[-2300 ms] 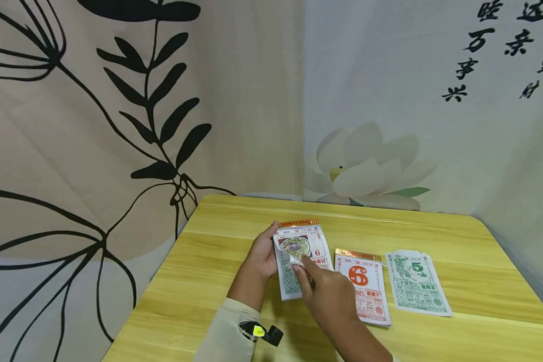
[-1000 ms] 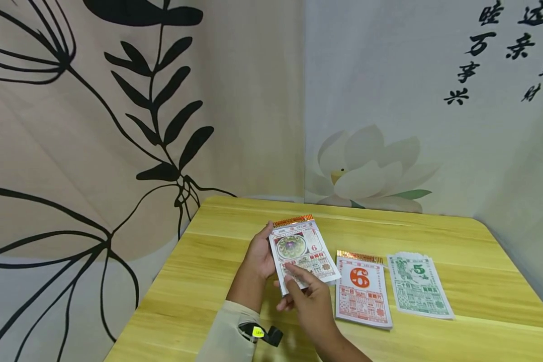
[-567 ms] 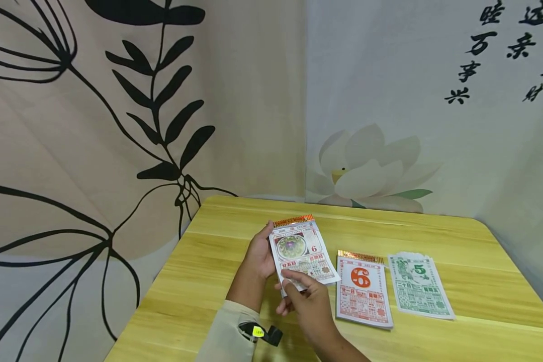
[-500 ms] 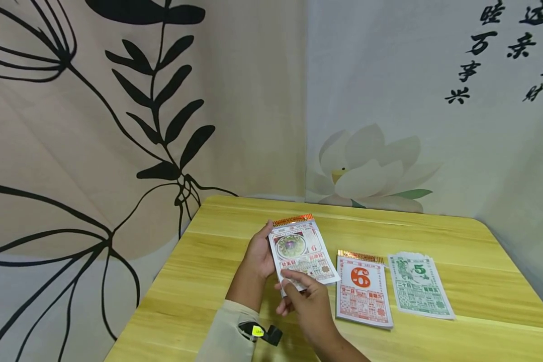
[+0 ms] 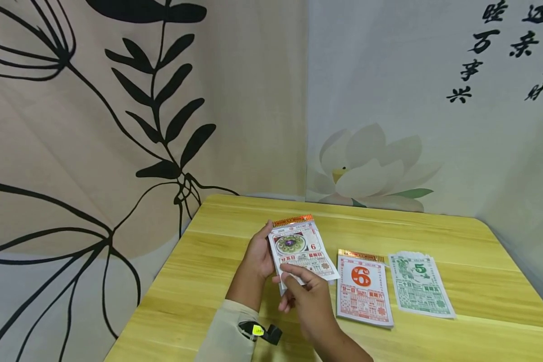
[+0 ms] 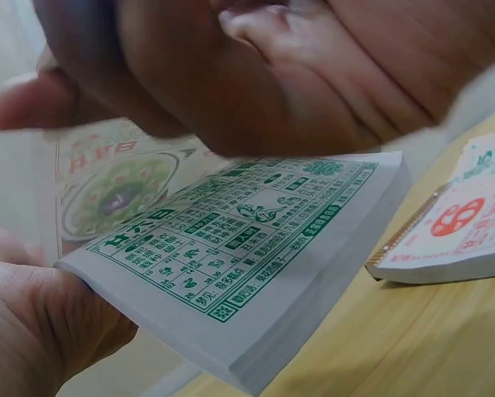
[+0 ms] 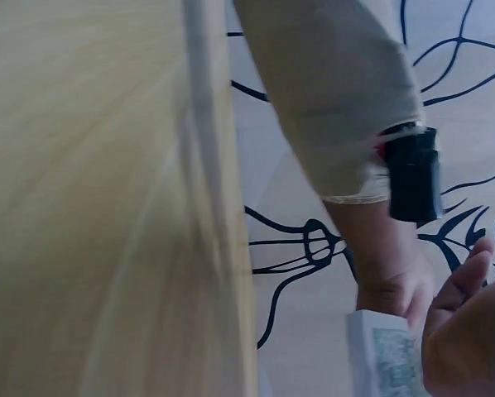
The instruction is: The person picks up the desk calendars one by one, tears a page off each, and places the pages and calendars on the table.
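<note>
A tear-off calendar pad point(image 5: 300, 259) with a glittery orange-red top strip is tilted above the table; my left hand point(image 5: 257, 256) grips its left edge. The top page point(image 6: 115, 186), printed with a red 6 and a round picture, stands lifted off a green-printed page point(image 6: 231, 236) in the left wrist view. My right hand point(image 5: 314, 306) pinches that page near its lower left corner, thumb and index finger extended over it; the exact pinch point is partly hidden. In the right wrist view only the pad's end point(image 7: 388, 356) shows, beside the right hand point(image 7: 471, 339).
A second calendar pad point(image 5: 364, 291) with a big red 6 lies right of the hands. Further right lies a stack of loose green sheets point(image 5: 421, 286) marked 5, with ragged tops. The wooden table point(image 5: 185, 281) backs onto a printed cloth curtain point(image 5: 253, 100).
The curled-up top page has come down flatter over the green page since the earliest frame. My right hand shifted left and down on it, then slightly up. The pad tilted a little.
</note>
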